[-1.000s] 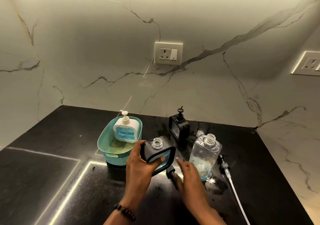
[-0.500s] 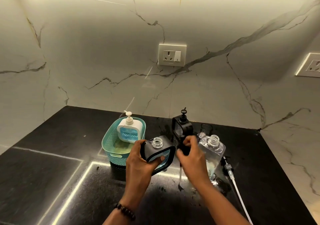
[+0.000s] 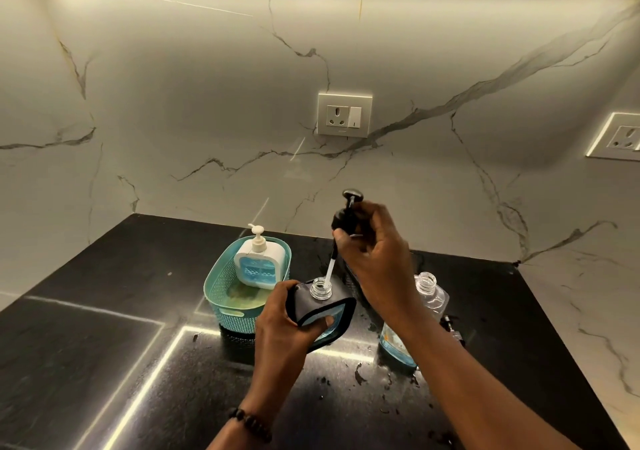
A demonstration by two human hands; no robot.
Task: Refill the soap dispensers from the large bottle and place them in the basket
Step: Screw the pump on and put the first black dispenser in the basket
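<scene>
1. A person's left hand (image 3: 287, 314) grips a black-framed soap dispenser (image 3: 323, 311) above the black counter (image 3: 104, 311), fingers (image 3: 327, 321) wrapped around its tilted body, which shows blue liquid through its window.
2. The dispenser's clear threaded neck (image 3: 320, 287) stands open, just right of the teal basket (image 3: 225, 294).
3. The right hand (image 3: 377, 259) is raised above the dispenser, fingers closed on a black pump head (image 3: 346, 214) whose white dip tube (image 3: 330, 266) slants down, its tip at the open neck.
4. Inside the teal basket a white dispenser (image 3: 261, 262) with a white pump stands upright, leaning toward the far wall, blue liquid visible in its panel.
5. Right of the black-framed dispenser, partly hidden behind the right forearm, the large clear bottle (image 3: 429, 294) stands uncapped on the counter, a little blue liquid at its base.
6. A small dark pump part (image 3: 450, 325) lies on the counter just right of the large bottle; its detail is too small to make out.
7. Drops and smears of liquid (image 3: 360, 373) mark the counter in front of the large bottle.
8. A beaded bracelet (image 3: 251, 423) circles the left wrist.
9. Behind the basket rises a veined marble wall carrying a socket plate (image 3: 344, 114).
</scene>
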